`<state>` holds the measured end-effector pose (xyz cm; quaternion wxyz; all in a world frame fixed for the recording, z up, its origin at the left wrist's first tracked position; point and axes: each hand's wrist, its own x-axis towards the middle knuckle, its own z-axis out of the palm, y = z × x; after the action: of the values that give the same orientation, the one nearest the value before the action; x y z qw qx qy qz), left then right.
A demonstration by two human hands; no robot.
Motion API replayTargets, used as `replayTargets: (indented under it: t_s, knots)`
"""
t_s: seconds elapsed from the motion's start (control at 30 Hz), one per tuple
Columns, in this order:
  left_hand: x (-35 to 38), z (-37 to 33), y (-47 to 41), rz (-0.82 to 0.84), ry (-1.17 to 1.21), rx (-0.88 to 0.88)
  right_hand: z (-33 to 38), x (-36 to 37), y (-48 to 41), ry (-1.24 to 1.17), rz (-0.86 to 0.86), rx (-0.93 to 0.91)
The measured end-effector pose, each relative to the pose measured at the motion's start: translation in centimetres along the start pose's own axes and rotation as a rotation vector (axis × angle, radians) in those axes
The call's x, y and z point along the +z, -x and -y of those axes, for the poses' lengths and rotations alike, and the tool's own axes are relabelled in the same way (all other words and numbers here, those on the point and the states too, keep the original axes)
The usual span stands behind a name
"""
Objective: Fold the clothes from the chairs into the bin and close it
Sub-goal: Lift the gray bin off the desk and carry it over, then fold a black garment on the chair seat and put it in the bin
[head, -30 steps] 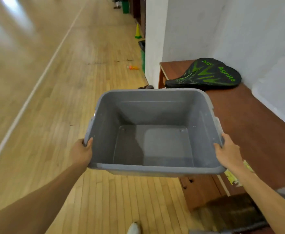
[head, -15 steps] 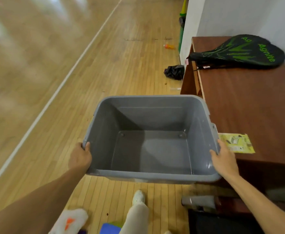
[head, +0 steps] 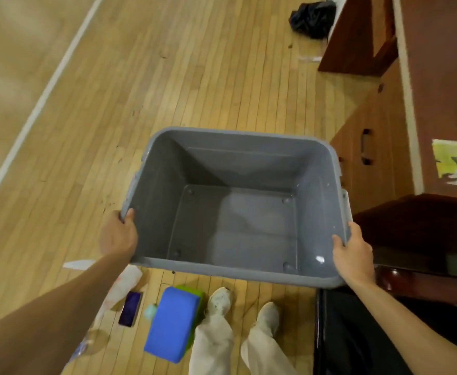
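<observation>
I hold an empty grey plastic bin (head: 167, 201) in the air in front of me, above the wooden floor. My left hand (head: 117, 236) grips its left rim near the front corner, thumb over the edge. At the front right corner my right hand (head: 353, 253) grips the right rim the same way. The bin has no lid on it and nothing inside. No clothes or chairs are in view.
A brown wooden desk (head: 444, 77) with drawers stands at the right, a yellow paper (head: 456, 162) on top. On the floor by my feet lie a blue block (head: 171, 323), a phone (head: 130, 308) and a plastic bottle (head: 119, 290). A black bag (head: 312, 18) lies farther off.
My view has tilted down and the bin has dropped lower, away from the desk top. Both hands keep their grip on the rim. My feet and the floor items have come into view.
</observation>
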<state>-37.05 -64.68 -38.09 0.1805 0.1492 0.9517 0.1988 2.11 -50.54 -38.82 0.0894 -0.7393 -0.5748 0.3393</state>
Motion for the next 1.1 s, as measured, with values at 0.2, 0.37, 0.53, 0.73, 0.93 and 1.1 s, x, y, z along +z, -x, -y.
replayTargets:
  t_s: [0.2,0.37,0.53,0.73,0.93,1.1]
  knots:
    - [11.8,7.5,-6.7,0.039,-0.01,-0.002,-5.7,14.1,-5.1,0.038,-0.046,0.064]
    - [22.7,13.3,-11.7,0.053,-0.008,0.01,-12.3,25.3,-9.8,0.048,-0.057,0.116]
    - [30.3,18.0,-14.2,0.085,-0.019,0.033,-17.4,31.6,-12.0,0.034,-0.082,0.156]
    - [34.4,20.2,-15.0,0.18,0.018,-0.027,-19.9,34.6,-12.8,0.028,-0.123,0.148]
    - [34.2,19.2,-15.1,0.291,0.02,-0.072,-20.0,35.1,-12.8,0.057,-0.02,0.195]
    - [29.8,13.5,-10.7,0.421,-0.041,0.056,-14.9,29.2,-10.0,0.1,0.097,0.22]
